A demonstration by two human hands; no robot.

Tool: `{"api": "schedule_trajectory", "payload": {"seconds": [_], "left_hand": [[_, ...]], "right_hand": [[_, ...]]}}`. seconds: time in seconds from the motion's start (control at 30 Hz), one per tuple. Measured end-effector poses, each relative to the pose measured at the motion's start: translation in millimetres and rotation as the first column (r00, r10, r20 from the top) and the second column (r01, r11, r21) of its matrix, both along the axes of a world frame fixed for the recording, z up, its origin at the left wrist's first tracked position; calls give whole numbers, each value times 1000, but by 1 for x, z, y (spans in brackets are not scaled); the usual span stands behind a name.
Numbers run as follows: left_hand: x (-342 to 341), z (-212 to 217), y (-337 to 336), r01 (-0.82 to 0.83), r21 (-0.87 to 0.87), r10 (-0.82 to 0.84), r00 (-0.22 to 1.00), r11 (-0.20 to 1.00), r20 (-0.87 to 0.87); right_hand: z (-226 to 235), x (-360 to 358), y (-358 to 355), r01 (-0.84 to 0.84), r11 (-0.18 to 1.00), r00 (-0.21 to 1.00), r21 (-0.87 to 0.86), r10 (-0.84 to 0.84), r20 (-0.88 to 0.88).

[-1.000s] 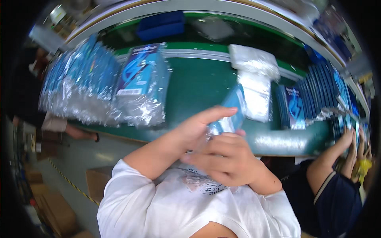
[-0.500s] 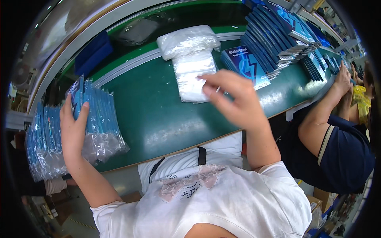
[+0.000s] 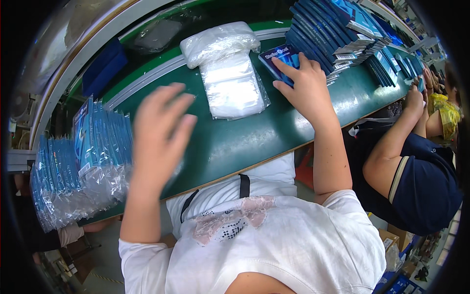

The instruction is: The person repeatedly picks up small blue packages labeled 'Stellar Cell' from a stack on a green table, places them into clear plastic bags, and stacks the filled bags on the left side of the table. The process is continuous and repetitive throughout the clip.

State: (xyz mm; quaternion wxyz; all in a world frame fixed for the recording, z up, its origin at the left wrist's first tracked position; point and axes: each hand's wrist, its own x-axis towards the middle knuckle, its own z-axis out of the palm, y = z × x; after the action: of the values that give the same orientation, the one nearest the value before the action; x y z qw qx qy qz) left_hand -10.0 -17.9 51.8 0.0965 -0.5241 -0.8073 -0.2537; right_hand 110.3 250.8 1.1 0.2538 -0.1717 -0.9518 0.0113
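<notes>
My right hand [image 3: 312, 92] lies on a flat blue box [image 3: 287, 51] on the green table, fingers spread over its top and thumb near its closer edge. The hand hides much of that box. My left hand [image 3: 159, 130], smeared by motion, hovers over the table with its fingers apart and nothing in them. It is between a row of blue boxes in clear plastic bags [image 3: 100, 139] at the left and a flat stack of clear plastic bags [image 3: 232, 88] in the middle. A bulky bundle of clear plastic [image 3: 220, 41] rests across the stack's far end.
Tall leaning stacks of blue boxes [image 3: 325, 36] stand at the far right. A dark blue bin [image 3: 104, 66] is at the back left, beyond the table's rail. To my right a co-worker [image 3: 406, 181] in a dark shirt handles something small at the same table [image 3: 220, 147].
My left hand has let go of the bagged boxes and moved right, over the table. My right hand has gone from above the bag stack to the blue box. The whole view has shifted slightly.
</notes>
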Motion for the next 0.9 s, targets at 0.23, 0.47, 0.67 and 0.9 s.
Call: {"api": "schedule_trajectory", "payload": {"seconds": [0.23, 0.47, 0.67, 0.9], "left_hand": [[-21, -64, 44, 149, -60, -148, 989, 987, 18], [-7, -58, 49, 91, 130, -126, 947, 987, 294], [-11, -61, 42, 48, 218, -135, 905, 975, 404], [-16, -60, 42, -21, 241, -115, 837, 970, 536]], "right_hand": [[24, 5, -22, -38, 909, 991, -415, -19, -132], [7, 30, -44, -425, -542, 874, -725, -38, -484], [-5, 24, -67, -286, -759, 867, -585, 56, -496], [-20, 5, -77, -235, -819, 889, -523, 36, -456]]}}
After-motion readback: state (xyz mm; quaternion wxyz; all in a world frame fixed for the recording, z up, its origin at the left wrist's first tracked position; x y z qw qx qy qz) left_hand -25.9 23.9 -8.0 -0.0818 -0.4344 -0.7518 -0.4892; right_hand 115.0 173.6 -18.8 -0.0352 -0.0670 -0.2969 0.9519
